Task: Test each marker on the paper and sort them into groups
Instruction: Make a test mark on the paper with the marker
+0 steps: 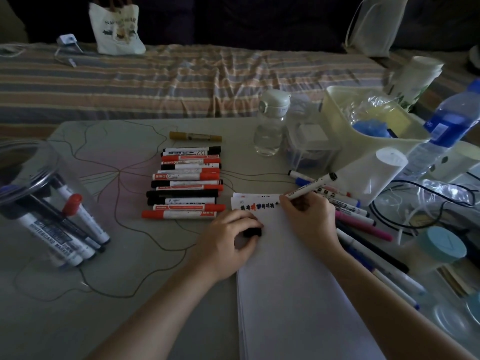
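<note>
Testing in progress at a pale grey table with a brown line pattern [78,307]: right hand [310,219] pinching a white-barrelled marker with a black end [311,187], tip down at the far end of a white paper stack [298,294], barrel slanting up and to the far right. Adding to a short row of black, blue and red test scribbles [257,206] already running across the paper's far edge. Left hand [228,240] resting at the paper's left edge, fingers curled round a small black cap [252,232] (most likely the marker's own).

Sitting sorted, by the look of it, to the left of the paper: a neat row of red-capped and black-capped whiteboard markers [184,183], laid side by side, with one yellow marker [195,136] lying apart just beyond them. Lying loose to the right of the paper: a scatter of thinner pens in pink, blue, black and white [363,229], grouping unclear. Waiting at the near left: a clear plastic jar tipped on its side [39,193], several markers inside, apparently untested.

Judging from the layout, roughly midway through, a dozen or so markers filed and the jar's contents remaining.

Crowding the far right: a clear water bottle with a white lid [270,126] and a cream plastic bin [363,118].
</note>
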Demonstrator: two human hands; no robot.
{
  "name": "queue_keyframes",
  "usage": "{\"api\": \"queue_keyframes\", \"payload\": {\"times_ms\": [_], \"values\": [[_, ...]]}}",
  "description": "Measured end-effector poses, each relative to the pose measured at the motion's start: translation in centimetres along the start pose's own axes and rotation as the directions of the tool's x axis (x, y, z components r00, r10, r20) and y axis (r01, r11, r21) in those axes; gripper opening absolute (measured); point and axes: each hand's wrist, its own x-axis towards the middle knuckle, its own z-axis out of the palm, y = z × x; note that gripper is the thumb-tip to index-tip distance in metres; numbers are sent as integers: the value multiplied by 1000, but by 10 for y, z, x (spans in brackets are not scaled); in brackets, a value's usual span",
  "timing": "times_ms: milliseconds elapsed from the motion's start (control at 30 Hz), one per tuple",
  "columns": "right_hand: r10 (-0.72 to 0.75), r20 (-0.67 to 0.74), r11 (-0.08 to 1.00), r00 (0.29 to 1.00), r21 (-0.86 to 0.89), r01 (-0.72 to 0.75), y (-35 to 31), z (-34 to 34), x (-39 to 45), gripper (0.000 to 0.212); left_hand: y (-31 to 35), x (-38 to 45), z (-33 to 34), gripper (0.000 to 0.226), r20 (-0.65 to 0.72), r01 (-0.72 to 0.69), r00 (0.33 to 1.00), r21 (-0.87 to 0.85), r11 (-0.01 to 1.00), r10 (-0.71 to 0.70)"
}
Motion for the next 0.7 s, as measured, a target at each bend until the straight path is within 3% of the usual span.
{"api": "queue_keyframes", "payload": {"times_ms": [333,700], "values": [[-37,10,999,999,-24,37,3,2,1,18,-3,1,-1,35,19,3,1000,0,1000,-3],[-63,0,998,998,-22,63,3,2,0,16,-1,1,0,25,5,-4,1000,26,1000,4]]}}
